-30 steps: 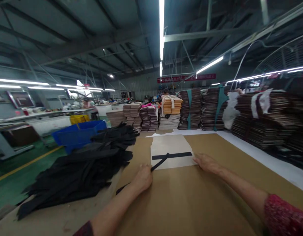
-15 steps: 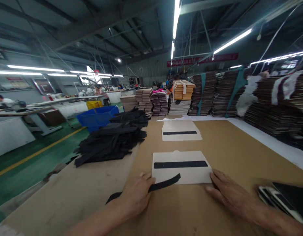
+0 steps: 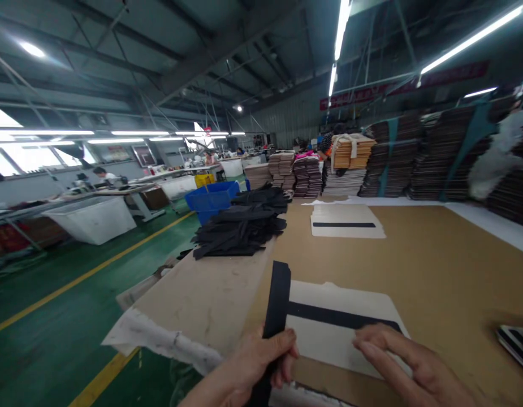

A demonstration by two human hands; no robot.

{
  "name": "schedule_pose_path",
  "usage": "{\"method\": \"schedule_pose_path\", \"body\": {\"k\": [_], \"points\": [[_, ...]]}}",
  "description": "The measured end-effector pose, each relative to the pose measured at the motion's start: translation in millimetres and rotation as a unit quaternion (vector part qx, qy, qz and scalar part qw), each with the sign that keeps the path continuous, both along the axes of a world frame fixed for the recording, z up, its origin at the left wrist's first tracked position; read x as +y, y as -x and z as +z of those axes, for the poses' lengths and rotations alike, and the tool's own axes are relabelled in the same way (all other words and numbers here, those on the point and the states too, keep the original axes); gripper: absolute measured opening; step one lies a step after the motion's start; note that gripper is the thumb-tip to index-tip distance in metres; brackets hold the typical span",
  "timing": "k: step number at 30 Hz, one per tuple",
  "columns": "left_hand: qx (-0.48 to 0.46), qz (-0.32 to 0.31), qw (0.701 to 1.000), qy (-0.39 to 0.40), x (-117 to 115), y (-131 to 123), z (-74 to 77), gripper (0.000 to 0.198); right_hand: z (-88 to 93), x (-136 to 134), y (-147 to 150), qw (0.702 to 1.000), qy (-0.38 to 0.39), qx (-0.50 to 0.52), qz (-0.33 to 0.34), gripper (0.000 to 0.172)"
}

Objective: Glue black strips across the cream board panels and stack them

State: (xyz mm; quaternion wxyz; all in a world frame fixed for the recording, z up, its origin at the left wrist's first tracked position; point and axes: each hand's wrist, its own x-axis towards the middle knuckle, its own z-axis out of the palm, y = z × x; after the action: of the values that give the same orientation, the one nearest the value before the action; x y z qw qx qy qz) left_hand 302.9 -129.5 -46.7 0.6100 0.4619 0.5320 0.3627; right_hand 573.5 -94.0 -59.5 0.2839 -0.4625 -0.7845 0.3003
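My left hand [image 3: 255, 367] is closed around a black fabric strip [image 3: 277, 297] that stands up from my fingers at the table's near edge. Beside it lies a white card piece [image 3: 329, 339] with a black strip [image 3: 341, 318] laid across it. My right hand [image 3: 407, 367] rests on the near right part of this card, fingers stretched out flat. Farther back on the brown table [image 3: 435, 265] sits a second white card [image 3: 346, 221] with a black strip on it.
A heap of black strips [image 3: 242, 226] lies at the table's left side. Tall stacks of cards [image 3: 414, 152] line the back and right. A blue bin [image 3: 210, 200], a white tub [image 3: 91, 217] and a green floor with yellow lines are on the left. A dark flat item [image 3: 518, 342] lies at the right edge.
My view has swung left and closer. My left hand has lifted the black strip from flat on the table to upright. My right hand has moved onto the near card.
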Motion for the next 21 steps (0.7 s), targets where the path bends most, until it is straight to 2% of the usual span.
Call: {"method": "schedule_pose_path", "body": {"k": [2,5,7,10,13,17,19,21], "points": [[-0.016,-0.012,1.000,-0.006,4.8,-17.9,-6.4,0.052,15.4,0.2,28.9,0.995,0.072,0.068,-0.021,0.036],[-0.001,-0.055,0.998,-0.017,10.2,-37.8,-12.1,0.050,17.5,6.8,51.1,0.978,0.128,0.159,-0.045,0.055],[0.024,-0.088,0.995,-0.028,13.4,-46.1,-15.0,0.050,18.5,10.1,54.4,0.969,0.149,0.192,-0.031,0.061],[0.061,-0.100,0.992,-0.051,16.9,-54.9,-19.4,0.058,24.8,9.5,52.5,0.968,0.137,0.209,-0.007,0.058],[0.089,-0.082,0.990,-0.069,18.2,-63.7,-21.5,0.067,25.1,6.8,50.1,0.976,0.116,0.185,-0.027,0.059],[0.086,-0.080,0.992,-0.053,18.5,-75.0,-19.3,0.072,11.3,5.6,51.0,0.981,0.082,0.154,-0.089,0.066],[0.066,-0.095,0.992,-0.041,18.5,-78.3,-17.0,0.074,4.6,5.6,51.8,0.979,0.055,0.172,-0.096,0.060],[0.052,-0.100,0.993,-0.038,18.6,-79.6,-15.6,0.074,0.3,6.1,52.1,0.969,0.073,0.219,-0.086,0.050]]}}
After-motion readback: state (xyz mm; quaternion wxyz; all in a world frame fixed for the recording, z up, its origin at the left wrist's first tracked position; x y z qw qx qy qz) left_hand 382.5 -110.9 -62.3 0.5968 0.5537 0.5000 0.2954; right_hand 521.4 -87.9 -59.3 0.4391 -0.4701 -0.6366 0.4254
